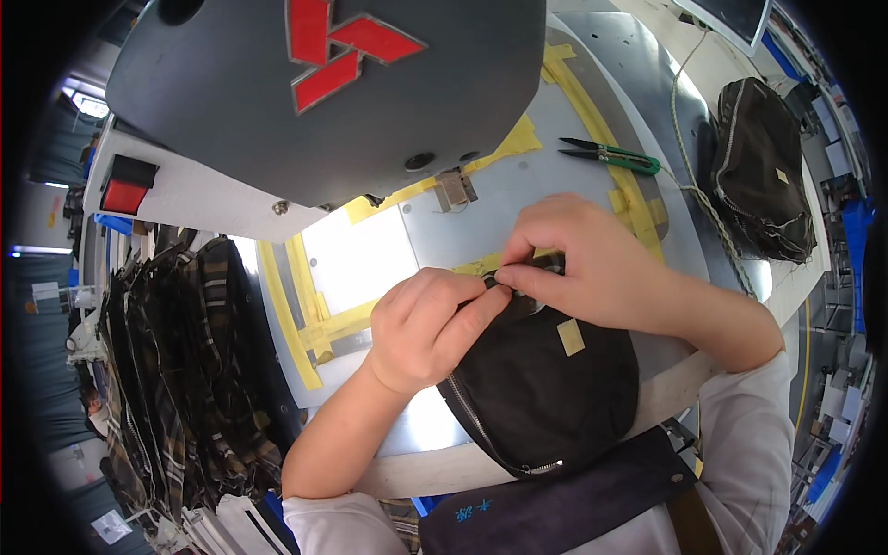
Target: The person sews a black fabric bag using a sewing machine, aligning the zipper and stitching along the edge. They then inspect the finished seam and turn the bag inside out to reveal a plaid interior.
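Observation:
A black fabric bag (541, 398) with a long zipper and a small tan patch lies on the worktop edge below the machine. My left hand (430, 328) pinches its top edge, fingers curled. My right hand (578, 264) meets it there, thumb and forefinger closed on the same edge, where the small detail between the fingertips is mostly hidden. Green-handled thread snips (634, 160) lie above my right hand on the metal plate (444, 231), which has yellow tape strips.
A large dark machine head (231, 102) overhangs the top left, with a red switch (125, 192) on its side. Dark plaid fabric pieces (203, 351) hang at left. Another black zipped bag (758, 166) lies at right beside a pale twisted cord (712, 217).

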The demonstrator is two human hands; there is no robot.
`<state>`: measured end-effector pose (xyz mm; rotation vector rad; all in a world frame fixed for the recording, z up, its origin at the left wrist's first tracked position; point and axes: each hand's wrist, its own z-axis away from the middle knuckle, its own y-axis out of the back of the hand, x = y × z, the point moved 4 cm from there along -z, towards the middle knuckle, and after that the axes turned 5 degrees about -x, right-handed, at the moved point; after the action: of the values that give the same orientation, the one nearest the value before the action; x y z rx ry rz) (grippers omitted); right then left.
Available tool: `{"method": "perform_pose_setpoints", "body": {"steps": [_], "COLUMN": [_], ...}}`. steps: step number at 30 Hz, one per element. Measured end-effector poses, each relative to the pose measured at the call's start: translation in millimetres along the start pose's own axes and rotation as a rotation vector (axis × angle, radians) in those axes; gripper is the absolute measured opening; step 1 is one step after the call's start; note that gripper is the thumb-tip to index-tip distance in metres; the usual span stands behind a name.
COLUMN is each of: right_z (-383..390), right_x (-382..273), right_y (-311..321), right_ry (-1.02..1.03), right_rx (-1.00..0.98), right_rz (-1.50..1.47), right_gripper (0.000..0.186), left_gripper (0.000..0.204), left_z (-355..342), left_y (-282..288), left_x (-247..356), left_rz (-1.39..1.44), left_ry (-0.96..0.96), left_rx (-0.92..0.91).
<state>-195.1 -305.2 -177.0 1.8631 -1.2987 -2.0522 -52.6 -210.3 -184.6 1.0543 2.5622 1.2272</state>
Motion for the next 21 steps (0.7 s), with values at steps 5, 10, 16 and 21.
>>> {"method": "perform_pose_setpoints", "body": {"steps": [5,10,16,21], "right_z": [1.4,10.2,13.8,18.0], "right_x": [-8.3,-19.8,-26.8,-22.7], "right_y": [-9.2,-12.2,-12.5,-23.5], "right_ry": [0.161,0.257,0.476,0.634], "right_rx": [0.161,0.213,0.362,0.345], "right_rz": [0.249,0.403,0.582,0.604], "right_gripper": [0.007,0.005,0.007,0.016], "left_gripper": [0.026,0.033,0.030,0.027], "left_z": [-2.6,1.1,7.7,0.7], "left_y": [-9.9,-8.8,-8.5,-4.6], "left_x": [-8.2,-11.8,-16.1,-11.2], "left_rz": [0.064,0.217,0.194,0.169], "left_ry": [0.123,0.373,0.376,0.457], "left_rx": [-0.033,-0.016,0.011,-0.024]}}
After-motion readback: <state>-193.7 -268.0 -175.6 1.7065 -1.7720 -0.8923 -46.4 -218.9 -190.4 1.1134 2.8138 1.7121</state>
